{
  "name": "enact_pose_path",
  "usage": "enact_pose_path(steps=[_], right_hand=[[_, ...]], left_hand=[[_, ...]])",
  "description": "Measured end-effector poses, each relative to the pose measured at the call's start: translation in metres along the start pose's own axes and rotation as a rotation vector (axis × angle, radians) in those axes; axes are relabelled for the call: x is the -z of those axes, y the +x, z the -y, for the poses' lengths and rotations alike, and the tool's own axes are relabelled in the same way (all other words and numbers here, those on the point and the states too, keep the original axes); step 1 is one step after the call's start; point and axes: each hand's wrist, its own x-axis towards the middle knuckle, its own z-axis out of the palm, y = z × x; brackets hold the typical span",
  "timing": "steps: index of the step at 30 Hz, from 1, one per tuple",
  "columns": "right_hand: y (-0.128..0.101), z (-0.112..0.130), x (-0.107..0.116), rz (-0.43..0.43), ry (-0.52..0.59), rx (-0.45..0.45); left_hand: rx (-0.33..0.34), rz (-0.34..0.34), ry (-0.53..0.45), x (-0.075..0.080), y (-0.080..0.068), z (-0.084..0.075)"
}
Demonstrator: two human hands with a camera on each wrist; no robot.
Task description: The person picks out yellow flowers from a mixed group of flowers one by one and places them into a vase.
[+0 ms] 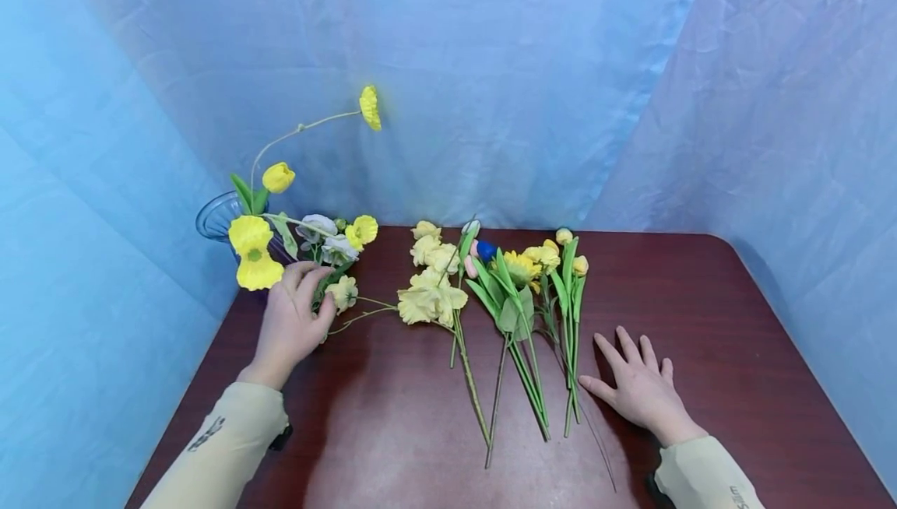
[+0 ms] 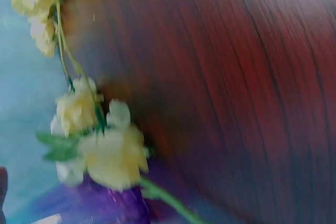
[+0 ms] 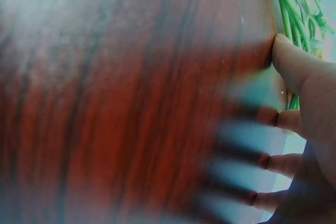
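My left hand (image 1: 294,318) reaches in beside the glass vase (image 1: 216,215), thumb and forefinger apart, with green leaves showing between them. The vase holds yellow poppies (image 1: 254,254), a yellow tulip (image 1: 279,177) and pale lilac flowers (image 1: 339,249). A cream flower (image 1: 343,293) on a branching stem is nearest to the thumb. In the left wrist view, cream blooms (image 2: 113,158) lie in front of purple glass (image 2: 113,205); only a sliver of a finger shows there. On the right, my right hand (image 1: 641,391) rests on the table, fingers spread, beside green tulip stems (image 1: 573,353).
Several artificial stems lie in a row on the dark wooden table (image 1: 413,431): cream flowers (image 1: 430,297), a blue tulip (image 1: 485,251), a yellow sunflower (image 1: 518,268) and yellow tulips (image 1: 580,265). A poppy (image 1: 370,108) arches high from the vase. Blue cloth (image 1: 455,104) hangs behind.
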Motion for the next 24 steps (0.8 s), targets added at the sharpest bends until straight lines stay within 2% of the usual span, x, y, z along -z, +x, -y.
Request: enact_pose_path(steps=[4,10,13,17,21,24], right_hand=[[0.0,0.0,-0.001,0.003,0.012,0.0],[0.0,0.0,-0.002,0.007,0.016,0.002],[0.0,0.0,-0.001,0.006,0.004,0.005],[-0.001,0.0,0.0,0.004,-0.004,0.006],[-0.002,0.001,0.001,0.001,-0.001,0.009],[-0.002,0.001,0.001,-0.002,0.0,0.011]], left_hand=[[0.022,0.08,-0.015,-0.017,0.005,-0.02],[0.191,0.239,-0.141,-0.04,0.02,-0.061],[0.269,0.286,-0.201,-0.05,0.03,-0.081],[0.335,0.342,-0.281,-0.061,0.039,-0.1],[0.423,0.421,-0.443,-0.069,0.046,-0.113],[0.536,0.481,-0.658,-0.074,0.05,-0.12]])
